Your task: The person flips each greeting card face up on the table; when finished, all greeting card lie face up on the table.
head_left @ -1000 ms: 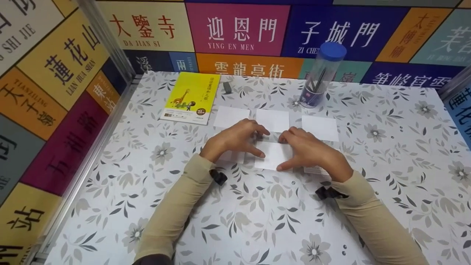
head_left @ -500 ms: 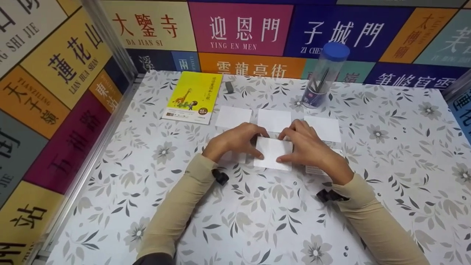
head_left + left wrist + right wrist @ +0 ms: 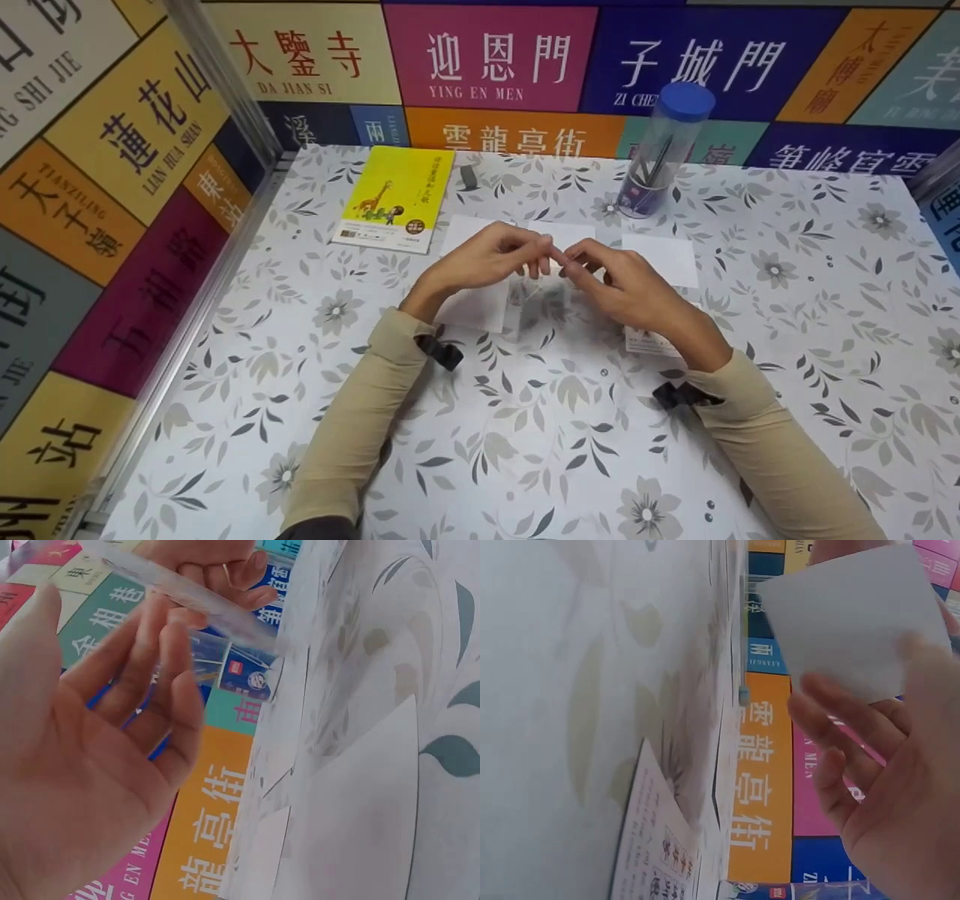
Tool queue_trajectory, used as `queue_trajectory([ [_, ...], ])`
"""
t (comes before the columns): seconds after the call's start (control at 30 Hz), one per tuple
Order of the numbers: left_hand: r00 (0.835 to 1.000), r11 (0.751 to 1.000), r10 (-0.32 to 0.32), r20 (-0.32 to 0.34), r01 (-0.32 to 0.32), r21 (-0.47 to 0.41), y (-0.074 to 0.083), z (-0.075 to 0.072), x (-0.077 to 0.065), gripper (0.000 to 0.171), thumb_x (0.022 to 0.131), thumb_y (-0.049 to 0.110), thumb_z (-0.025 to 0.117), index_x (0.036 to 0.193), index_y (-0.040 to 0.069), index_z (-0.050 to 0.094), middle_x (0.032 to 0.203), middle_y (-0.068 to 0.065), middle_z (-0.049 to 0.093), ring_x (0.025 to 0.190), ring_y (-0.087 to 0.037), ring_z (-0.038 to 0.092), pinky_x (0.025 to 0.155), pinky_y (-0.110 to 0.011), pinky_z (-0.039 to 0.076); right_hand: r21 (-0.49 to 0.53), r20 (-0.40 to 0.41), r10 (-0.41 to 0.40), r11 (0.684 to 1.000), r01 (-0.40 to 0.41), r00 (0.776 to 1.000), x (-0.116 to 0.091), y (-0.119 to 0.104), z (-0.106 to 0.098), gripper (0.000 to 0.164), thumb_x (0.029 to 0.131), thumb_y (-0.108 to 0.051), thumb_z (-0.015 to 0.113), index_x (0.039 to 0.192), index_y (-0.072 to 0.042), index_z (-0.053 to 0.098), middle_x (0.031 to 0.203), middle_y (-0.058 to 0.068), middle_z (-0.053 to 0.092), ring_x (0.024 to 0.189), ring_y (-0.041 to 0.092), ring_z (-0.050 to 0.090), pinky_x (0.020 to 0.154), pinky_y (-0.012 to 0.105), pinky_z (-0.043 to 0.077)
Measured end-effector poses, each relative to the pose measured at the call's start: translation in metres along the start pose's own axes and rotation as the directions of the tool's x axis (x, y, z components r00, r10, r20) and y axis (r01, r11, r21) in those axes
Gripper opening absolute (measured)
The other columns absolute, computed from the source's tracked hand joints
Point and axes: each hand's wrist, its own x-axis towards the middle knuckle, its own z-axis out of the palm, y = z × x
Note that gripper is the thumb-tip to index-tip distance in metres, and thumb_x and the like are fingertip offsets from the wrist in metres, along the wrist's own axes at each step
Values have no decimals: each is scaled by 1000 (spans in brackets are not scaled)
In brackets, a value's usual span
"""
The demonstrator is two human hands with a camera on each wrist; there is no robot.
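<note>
A white square card (image 3: pixel 847 622) is raised off the table between both hands, its plain side showing in the right wrist view. The right hand (image 3: pixel 634 289) pinches it with thumb and fingertips. My left hand (image 3: pixel 487 259) holds the opposite side, thumb and fingertips close together. In the left wrist view the card appears nearly edge-on and blurred. A plain card (image 3: pixel 476 307) lies below the left hand. Under the right hand is a card with print and small pictures (image 3: pixel 660 840), partly covered in the head view.
Behind the hands lie more white cards, including one at the right (image 3: pixel 664 259). A yellow book (image 3: pixel 394 199) and a small grey object (image 3: pixel 469 177) lie farther back. A clear tube with a blue lid (image 3: pixel 660 150) stands near the sign-covered back wall (image 3: pixel 491 56).
The card lay flat at the middle of the front row, then its far edge came up. Now both hands have lifted it off the table and tilted it upright.
</note>
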Motion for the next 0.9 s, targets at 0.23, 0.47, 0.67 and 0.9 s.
queue_trajectory([
  [0.23, 995, 1000, -11, -99, 14, 23, -7, 3, 0, 36, 96, 16, 84, 126, 6, 67, 133, -15, 70, 103, -19, 75, 94, -40, 65, 70, 53, 2, 998, -6, 999, -3, -5, 0, 38, 112, -47, 54, 140, -24, 65, 128, -2, 75, 107, 20, 74, 84, 41, 58],
  [0.47, 996, 994, -1, -84, 10, 109, -11, 0, -2, 56, 97, 13, 82, 150, 19, 63, 135, -11, 71, 103, -21, 73, 95, -36, 63, 172, 141, -44, 985, 19, 989, -3, 2, 1, 52, 103, -24, 75, 152, -23, 59, 150, -4, 64, 128, 20, 67, 103, 47, 59],
  [0.67, 976, 968, -151, -158, 179, 175, -12, 1, -3, 30, 94, 24, 86, 124, 23, 83, 107, 0, 79, 90, -13, 65, 79, -26, 50, 44, 46, 13, 999, -15, 999, -1, 13, -4, 57, 100, -12, 75, 153, -23, 58, 129, 6, 74, 88, 20, 67, 76, 36, 57],
  [0.9, 963, 931, -254, -92, 269, 246, -12, 9, -3, 28, 90, 17, 90, 117, 17, 85, 100, -4, 80, 87, -15, 65, 77, -25, 49, -148, 97, 151, 980, -136, 984, -1, 24, -5, 35, 91, -27, 90, 120, -14, 77, 96, 5, 74, 81, 21, 65, 73, 36, 50],
])
